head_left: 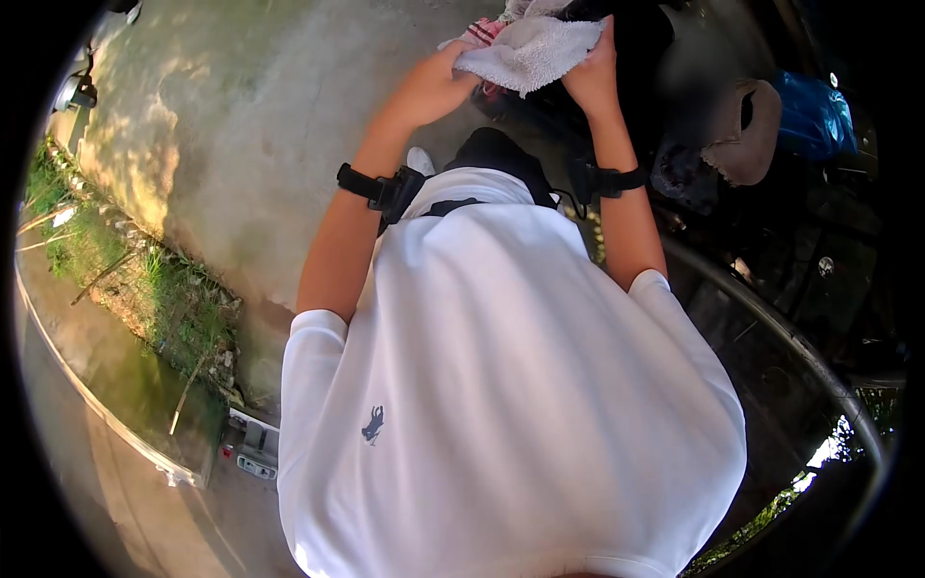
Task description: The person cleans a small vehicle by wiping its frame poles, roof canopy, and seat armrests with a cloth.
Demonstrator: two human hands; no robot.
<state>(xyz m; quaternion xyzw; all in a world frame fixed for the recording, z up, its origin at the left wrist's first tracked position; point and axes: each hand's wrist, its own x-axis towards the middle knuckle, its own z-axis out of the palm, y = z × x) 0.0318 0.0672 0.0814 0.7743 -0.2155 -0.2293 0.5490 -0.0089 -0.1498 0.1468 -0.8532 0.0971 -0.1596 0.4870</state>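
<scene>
Far right: a crumpled, shiny blue plastic sheet or bag [817, 114] is seen just beside a beige, soft-looking piece with a dark opening [756, 144]. Right: a long, curved, greyish tube [794, 339] is noted. Left: a strip of green grass [183, 299] is bordered by grey ground [279, 125].

My remote feed shows a white terry cloth [530, 56], red-striped pink fabric [485, 32], black forearm straps [621, 181] and blue plastic [812, 114].

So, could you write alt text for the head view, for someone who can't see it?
A person's left hand and right hand hold a white towel-like cloth between them. A white shirt fills the foreground; black forearm straps and some grass also show.
</scene>
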